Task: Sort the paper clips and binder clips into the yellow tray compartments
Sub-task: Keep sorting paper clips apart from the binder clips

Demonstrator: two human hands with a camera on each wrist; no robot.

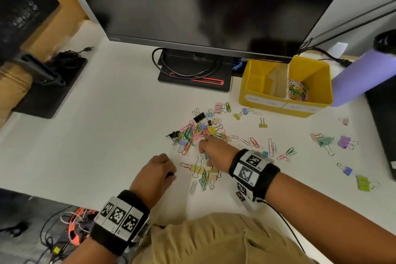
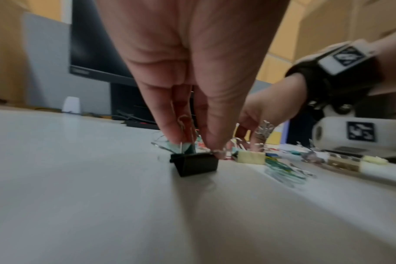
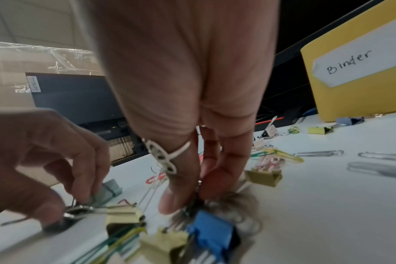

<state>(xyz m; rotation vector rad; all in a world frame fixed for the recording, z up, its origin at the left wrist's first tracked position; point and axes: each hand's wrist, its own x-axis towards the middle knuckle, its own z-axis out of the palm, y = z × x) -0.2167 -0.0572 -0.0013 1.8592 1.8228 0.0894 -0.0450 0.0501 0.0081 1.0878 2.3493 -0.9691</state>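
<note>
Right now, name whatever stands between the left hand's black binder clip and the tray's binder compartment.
Clip pile and right hand lie low along that path. Above them, nothing visible blocks the black binder clip; the binder compartment is open-topped.

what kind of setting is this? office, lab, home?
Most likely an office desk or workstation. A computer monitor on its stand sits at the back of a white desk, cables run behind it, and a labelled yellow tray with loose paper clips suggests stationery sorting.
</note>
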